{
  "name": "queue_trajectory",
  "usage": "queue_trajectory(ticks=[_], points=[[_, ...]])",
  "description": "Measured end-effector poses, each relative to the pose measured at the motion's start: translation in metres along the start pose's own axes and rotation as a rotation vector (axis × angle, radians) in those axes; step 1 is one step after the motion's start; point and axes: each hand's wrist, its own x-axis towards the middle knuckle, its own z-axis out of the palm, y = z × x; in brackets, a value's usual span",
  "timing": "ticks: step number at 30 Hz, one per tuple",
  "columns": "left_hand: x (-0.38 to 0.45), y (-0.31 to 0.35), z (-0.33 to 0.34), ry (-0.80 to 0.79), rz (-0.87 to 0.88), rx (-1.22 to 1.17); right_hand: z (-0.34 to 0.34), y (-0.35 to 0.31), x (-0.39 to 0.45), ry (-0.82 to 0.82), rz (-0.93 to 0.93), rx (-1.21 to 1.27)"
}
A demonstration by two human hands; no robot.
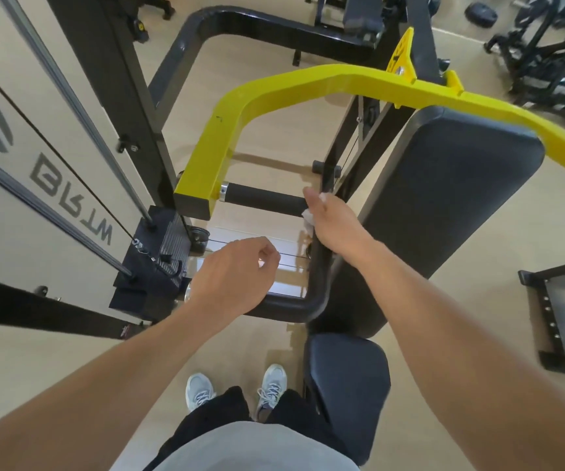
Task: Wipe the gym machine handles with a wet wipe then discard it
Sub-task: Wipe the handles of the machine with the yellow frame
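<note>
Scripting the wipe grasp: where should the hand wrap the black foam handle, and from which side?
Wrap the handle at its free end, where the right hand holds the wipe. Come from the bench side: the yellow arm blocks the other end. It's a horizontal cylinder, suiting a wrap grip.

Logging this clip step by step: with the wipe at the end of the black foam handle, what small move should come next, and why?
Probably slide the right hand, its grip closed on the crumpled white wet wipe, leftward along the black foam handle toward the yellow steel arm. The wipe sits at the handle's free end, so most of the foam lies uncovered beyond it. The left hand hovers below, empty-looking.
</note>
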Motion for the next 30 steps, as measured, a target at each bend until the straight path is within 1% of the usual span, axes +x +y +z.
queue_trajectory(ticks=[2,4,5,7,8,9,11,12,13,15,16,18,20,23,25,28,29,30], points=[[-0.001,-0.001,-0.002,0.118,-0.002,-0.147,0.002,-0.011,0.010,-0.003,-0.099,-0.293],[-0.002,-0.004,-0.004,0.300,-0.011,-0.369,0.015,-0.030,0.026,0.003,-0.227,-0.574],[-0.004,-0.006,-0.004,0.382,-0.020,-0.465,0.024,-0.042,0.032,0.009,-0.312,-0.662],[-0.009,-0.007,-0.005,0.519,-0.018,-0.559,0.043,-0.064,0.042,0.018,-0.449,-0.710],[-0.012,-0.008,-0.006,0.570,-0.017,-0.573,0.047,-0.071,0.046,-0.014,-0.489,-0.701],[-0.013,-0.008,-0.006,0.608,-0.023,-0.581,0.045,-0.072,0.050,-0.084,-0.499,-0.688],[-0.015,-0.010,-0.005,0.637,-0.036,-0.581,0.023,-0.062,0.055,-0.280,-0.436,-0.683],[-0.016,-0.011,-0.004,0.642,-0.038,-0.575,0.007,-0.053,0.054,-0.352,-0.391,-0.700],[-0.016,-0.012,-0.003,0.644,-0.041,-0.567,-0.006,-0.043,0.050,-0.382,-0.358,-0.726],[-0.016,-0.011,0.000,0.643,-0.030,-0.544,-0.019,-0.025,0.041,-0.323,-0.331,-0.823],[-0.015,-0.011,0.001,0.649,-0.016,-0.530,-0.017,-0.024,0.040,-0.272,-0.356,-0.866],[-0.013,-0.008,0.004,0.658,-0.007,-0.501,-0.001,-0.038,0.049,-0.205,-0.437,-0.879],[-0.012,-0.005,0.005,0.679,-0.024,-0.463,0.023,-0.062,0.063,-0.183,-0.498,-0.833],[-0.011,-0.002,0.006,0.704,-0.052,-0.393,0.044,-0.081,0.074,-0.214,-0.522,-0.751],[-0.012,0.000,0.007,0.691,-0.063,-0.348,0.035,-0.076,0.069,-0.255,-0.502,-0.730],[-0.015,0.001,0.010,0.679,-0.061,-0.294,-0.003,-0.051,0.056,-0.442,-0.352,-0.812],[-0.016,0.002,0.012,0.676,-0.070,-0.281,-0.014,-0.042,0.050,-0.487,-0.292,-0.836],[-0.016,0.003,0.013,0.677,-0.081,-0.261,-0.020,-0.034,0.050,-0.490,-0.272,-0.845]])
